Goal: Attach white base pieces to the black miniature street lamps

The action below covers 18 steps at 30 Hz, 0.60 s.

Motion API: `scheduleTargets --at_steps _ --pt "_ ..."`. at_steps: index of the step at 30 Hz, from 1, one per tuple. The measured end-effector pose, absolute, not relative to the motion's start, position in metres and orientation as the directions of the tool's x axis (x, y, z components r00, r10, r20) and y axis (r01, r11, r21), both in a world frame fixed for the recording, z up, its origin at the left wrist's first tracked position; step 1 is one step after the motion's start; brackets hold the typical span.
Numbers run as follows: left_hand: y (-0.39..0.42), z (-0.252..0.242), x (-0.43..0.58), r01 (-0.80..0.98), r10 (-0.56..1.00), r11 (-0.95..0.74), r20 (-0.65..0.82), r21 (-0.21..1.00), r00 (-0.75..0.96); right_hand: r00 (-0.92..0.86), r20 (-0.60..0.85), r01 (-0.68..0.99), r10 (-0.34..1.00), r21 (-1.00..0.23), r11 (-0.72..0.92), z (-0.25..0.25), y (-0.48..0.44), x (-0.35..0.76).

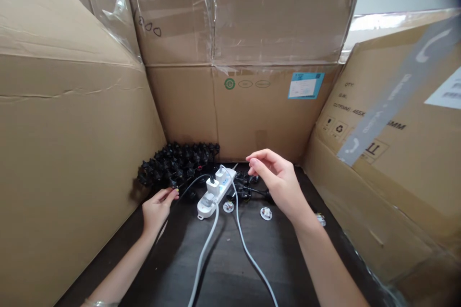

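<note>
My left hand (pixel 157 210) is closed in a pinch beside a heap of black spiky-looking parts (pixel 176 160). Whatever sits between its fingertips is too small to make out. A thin black cable (pixel 194 181) runs from a charger (pixel 212 186) past those fingertips and down along the forearm. My right hand (pixel 275 177) is raised over the right side of the table, thumb and fingers curled together; I cannot make out anything between them. Between the hands lies a white power strip (pixel 205 208) with plugs in it. Black parts (pixel 243 187) lie just right of the strip.
White cables (pixel 248 252) run from the strip toward me over the dark table (pixel 230 273). Small round white discs, one (pixel 266 213) below my right hand, lie on it. Cardboard boxes stand left (pixel 72 153), behind (pixel 266 120) and right (pixel 363 187).
</note>
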<state>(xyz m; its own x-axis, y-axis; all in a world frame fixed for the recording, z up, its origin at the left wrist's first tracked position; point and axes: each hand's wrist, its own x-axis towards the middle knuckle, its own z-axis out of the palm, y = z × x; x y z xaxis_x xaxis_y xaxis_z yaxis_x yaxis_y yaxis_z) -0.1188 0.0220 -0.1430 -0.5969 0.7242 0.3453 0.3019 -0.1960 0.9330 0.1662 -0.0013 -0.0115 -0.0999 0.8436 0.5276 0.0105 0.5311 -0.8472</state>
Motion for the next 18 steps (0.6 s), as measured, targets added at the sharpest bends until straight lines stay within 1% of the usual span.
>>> scheduleTargets --at_steps 10,18 --pt "0.038 -0.14 -0.109 0.375 0.71 -0.176 0.381 0.91 -0.592 -0.032 0.531 0.013 0.847 -0.847 0.531 -0.01 0.004 0.176" --pt "0.038 -0.138 -0.105 0.438 0.713 -0.164 0.413 0.884 -0.567 0.171 0.561 0.055 0.81 -0.826 0.561 -0.011 0.015 0.194"
